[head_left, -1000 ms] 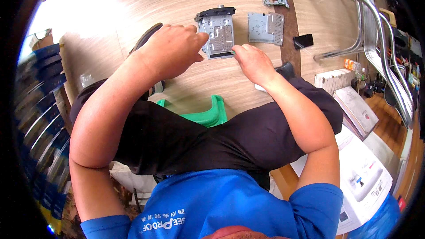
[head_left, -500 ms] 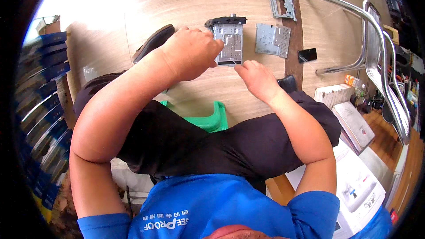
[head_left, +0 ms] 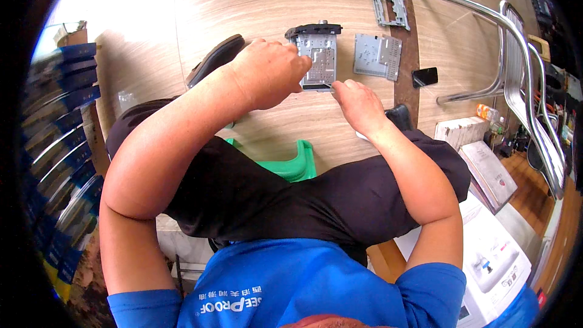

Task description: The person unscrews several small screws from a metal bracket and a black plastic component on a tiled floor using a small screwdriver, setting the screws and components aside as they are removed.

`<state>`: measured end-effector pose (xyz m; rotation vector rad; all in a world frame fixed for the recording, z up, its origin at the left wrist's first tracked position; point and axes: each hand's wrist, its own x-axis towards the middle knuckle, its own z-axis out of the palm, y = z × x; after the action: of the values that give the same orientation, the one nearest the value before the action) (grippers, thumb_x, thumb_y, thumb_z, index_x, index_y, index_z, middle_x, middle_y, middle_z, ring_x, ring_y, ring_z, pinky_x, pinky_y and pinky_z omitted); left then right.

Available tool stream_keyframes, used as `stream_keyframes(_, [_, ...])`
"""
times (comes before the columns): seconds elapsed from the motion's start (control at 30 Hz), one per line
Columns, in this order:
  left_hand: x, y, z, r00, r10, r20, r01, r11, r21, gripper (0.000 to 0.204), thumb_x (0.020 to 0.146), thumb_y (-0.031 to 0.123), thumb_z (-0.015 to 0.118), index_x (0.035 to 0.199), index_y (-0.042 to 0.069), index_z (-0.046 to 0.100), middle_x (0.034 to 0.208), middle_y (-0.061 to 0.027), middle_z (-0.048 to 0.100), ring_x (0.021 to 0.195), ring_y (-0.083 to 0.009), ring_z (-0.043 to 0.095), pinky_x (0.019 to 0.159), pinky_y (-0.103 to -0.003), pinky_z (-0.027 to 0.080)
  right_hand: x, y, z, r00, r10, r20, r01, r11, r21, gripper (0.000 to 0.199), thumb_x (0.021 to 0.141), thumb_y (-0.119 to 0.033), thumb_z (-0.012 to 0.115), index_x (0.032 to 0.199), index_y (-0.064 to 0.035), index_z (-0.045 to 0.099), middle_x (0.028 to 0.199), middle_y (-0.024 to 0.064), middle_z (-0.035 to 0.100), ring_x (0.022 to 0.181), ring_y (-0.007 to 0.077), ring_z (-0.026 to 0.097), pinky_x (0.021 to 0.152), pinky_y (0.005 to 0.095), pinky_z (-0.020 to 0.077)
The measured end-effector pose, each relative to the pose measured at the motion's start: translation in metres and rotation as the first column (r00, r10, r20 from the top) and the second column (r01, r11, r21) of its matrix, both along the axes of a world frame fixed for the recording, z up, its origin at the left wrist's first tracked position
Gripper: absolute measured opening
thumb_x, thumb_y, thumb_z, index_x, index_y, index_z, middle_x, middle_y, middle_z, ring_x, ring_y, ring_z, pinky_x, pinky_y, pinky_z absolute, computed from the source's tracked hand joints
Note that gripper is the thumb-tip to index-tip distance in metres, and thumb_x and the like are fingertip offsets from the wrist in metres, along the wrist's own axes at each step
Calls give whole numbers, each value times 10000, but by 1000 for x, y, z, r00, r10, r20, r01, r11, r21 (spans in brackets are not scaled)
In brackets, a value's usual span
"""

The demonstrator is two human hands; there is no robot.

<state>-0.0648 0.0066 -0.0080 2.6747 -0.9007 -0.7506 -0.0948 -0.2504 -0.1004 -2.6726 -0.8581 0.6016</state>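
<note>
A car stereo unit [head_left: 320,64] lies on the floor ahead of me, its silver metal case facing up and its black front panel [head_left: 314,29] with a knob on the far side. My left hand [head_left: 271,73] is closed at the unit's left edge, fingers curled against the case; its palm side is hidden. At the near right corner, the fingers of my right hand [head_left: 359,106] are pinched together. Something thin and pale seems to reach from them to the unit's near edge, too small to name. A flat perforated metal cover [head_left: 376,56] lies right of the unit.
A grey metal frame [head_left: 390,10] and a black phone [head_left: 424,77] lie farther right. Beyond them stands a chair with chrome tubing [head_left: 516,54]. A green plastic stool [head_left: 294,167] is under me. Blue boxes [head_left: 64,121] are stacked at left, booklets [head_left: 489,170] at right.
My right hand has shifted slightly away from me along the unit's near right corner. My left hand keeps its place on the unit. The whole view has moved a little.
</note>
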Motion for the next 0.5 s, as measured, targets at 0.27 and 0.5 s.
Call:
stream_keyframes(0.27, [0, 0, -5, 1000, 13, 11, -12, 999, -35, 325, 822, 255, 742, 1030, 47, 603, 947, -153, 659, 904, -332, 671, 790, -428, 531, -1, 3, -2, 1000, 6, 4, -6, 999, -39, 198, 904, -155, 573, 1081, -65, 583, 829, 162, 636, 860, 360, 643, 744, 471, 509])
stream_keyframes(0.5, [0, 1, -4, 1000, 12, 12, -12, 999, -40, 331, 820, 267, 743, 1018, 44, 599, 930, -160, 663, 899, -342, 673, 787, -434, 534, 1, 9, 5, 997, -52, -54, 50, 998, -37, 217, 928, -206, 567, 1057, -36, 601, 861, 185, 643, 883, 381, 648, 769, 485, 521])
